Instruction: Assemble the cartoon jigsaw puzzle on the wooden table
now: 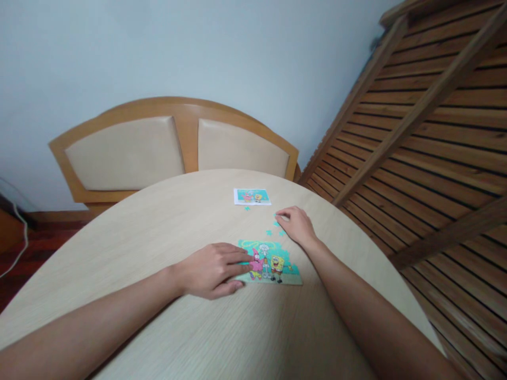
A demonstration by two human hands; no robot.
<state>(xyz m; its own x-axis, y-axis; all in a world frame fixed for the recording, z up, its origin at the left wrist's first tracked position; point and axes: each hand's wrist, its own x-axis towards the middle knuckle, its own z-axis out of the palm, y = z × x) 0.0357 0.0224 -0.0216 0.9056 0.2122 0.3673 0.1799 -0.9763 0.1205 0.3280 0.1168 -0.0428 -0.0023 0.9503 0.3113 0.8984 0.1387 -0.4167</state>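
Observation:
A mostly assembled jigsaw puzzle (273, 264) with cartoon figures on a teal background lies on the table in front of me. My left hand (216, 269) rests on its left side, fingers stretched out and flat. Beyond the puzzle's upper right, my right hand (296, 224) pinches a small teal puzzle piece (275, 215) between thumb and fingertips. Several loose teal pieces (269, 233) lie between that hand and the puzzle. A single puzzle piece (247, 208) sits farther off, near a printed picture card (252, 197) bearing the same figures.
The round wooden table (158, 227) fills the foreground. Behind it stands a wide padded chair back (186, 137) against the wall. Wooden slats (415, 137) lean close on the right, and a white cable (24, 232) hangs at the far left.

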